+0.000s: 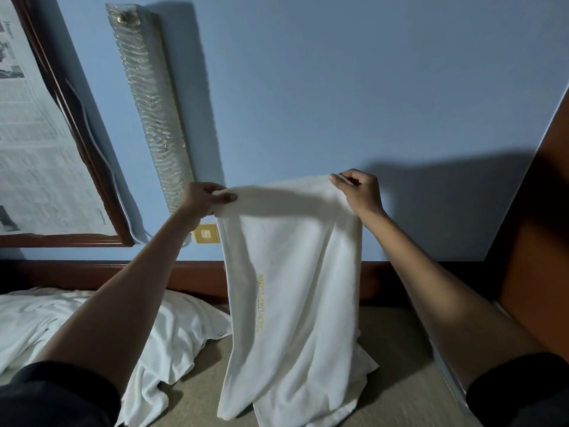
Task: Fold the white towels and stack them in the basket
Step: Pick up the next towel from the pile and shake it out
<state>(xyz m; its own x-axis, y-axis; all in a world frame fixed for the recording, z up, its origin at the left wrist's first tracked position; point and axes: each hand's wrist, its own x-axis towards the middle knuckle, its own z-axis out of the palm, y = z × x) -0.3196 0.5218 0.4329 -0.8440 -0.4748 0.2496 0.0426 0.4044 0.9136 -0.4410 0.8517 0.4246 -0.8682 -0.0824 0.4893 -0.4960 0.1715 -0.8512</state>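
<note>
While both hands, left (205, 197) and right (357, 188), pinch the towel's (295, 272) top corners, its long axis hangs straight down onto the bed (400, 380).

A tan surface (400, 383) bears crumpled white cloth (172, 334) at left. The lower end of the towel (295, 318) rests on it

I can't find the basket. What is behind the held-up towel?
Behind the towel: blue wall, a wooden rail and a gold wall switch, partly covered. No basket shows; anything straight behind the cloth is hidden.
</note>
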